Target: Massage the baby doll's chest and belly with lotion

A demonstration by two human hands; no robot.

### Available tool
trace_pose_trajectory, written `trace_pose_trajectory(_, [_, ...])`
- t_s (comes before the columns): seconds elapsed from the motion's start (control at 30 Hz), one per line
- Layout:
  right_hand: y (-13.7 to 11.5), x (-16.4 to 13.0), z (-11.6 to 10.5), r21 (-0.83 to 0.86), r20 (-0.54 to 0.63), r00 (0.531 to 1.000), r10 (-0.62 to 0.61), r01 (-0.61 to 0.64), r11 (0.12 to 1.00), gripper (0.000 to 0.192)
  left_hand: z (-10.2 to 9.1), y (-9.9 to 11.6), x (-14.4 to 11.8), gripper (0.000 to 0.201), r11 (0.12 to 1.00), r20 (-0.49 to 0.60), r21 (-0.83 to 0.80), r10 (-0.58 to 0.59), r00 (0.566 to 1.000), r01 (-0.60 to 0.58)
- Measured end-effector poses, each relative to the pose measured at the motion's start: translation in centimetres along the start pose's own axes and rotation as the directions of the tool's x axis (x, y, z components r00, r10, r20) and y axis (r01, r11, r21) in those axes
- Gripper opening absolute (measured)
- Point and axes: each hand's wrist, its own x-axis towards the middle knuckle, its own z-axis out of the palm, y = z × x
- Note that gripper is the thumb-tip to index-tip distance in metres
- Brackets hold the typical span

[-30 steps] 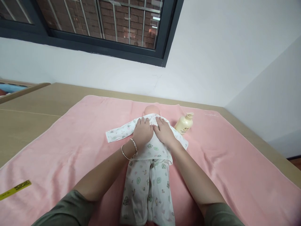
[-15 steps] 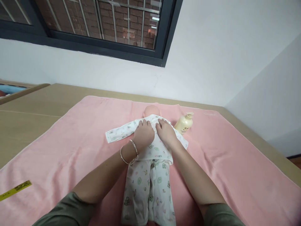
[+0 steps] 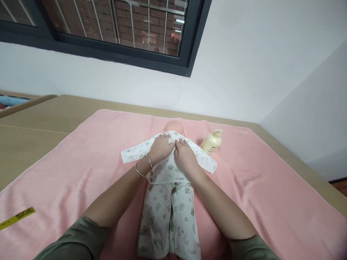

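Both forearms stretched forward, left hand (image 3: 159, 148) and right hand (image 3: 184, 157) side by side, palms down, fingers flat.

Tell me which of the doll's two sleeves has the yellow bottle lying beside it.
The right sleeve, stretched out past the right hand: the yellow bottle lies just beyond it. The left sleeve has only bare pink towel around it.

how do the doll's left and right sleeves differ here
The sleeve on the view's left lies stretched straight out and fully in sight; the sleeve on the view's right angles down toward the viewer, partly hidden by the right hand. The right one ends near the bottle; the left one has only blanket around it. Both share the white animal print.
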Motion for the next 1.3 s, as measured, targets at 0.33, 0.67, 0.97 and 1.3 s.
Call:
trace_pose_trajectory(0.33, [4.6,2.9,0.2,0.150,-0.030,0.999,0.015,-0.011,0.989,0.052,1.8,3.0,-2.7,0.035,0.980,-0.009,0.151,0.131,0.991,-0.128])
trace_pose_trajectory(0.67, [-0.7,-0.5,-0.4,-0.041,-0.044,0.999,0.025,-0.027,0.999,0.042,1.7,-0.8,0.6,0.032,1.000,-0.065,0.018,-0.018,0.998,0.019])
trace_pose_trajectory(0.97, [2.0,1.6,0.2,0.091,-0.003,0.999,0.053,-0.052,0.994,0.051,3.1,0.7,-0.5,0.043,0.996,-0.182,0.034,-0.075,0.980,0.082])
trace_pose_trajectory(1.3, [4.0,2.6,1.7,0.134,-0.099,0.992,0.073,-0.059,0.989,0.054,2.6,0.4,-0.4,0.041,0.998,-0.158,0.036,-0.038,0.987,0.044])
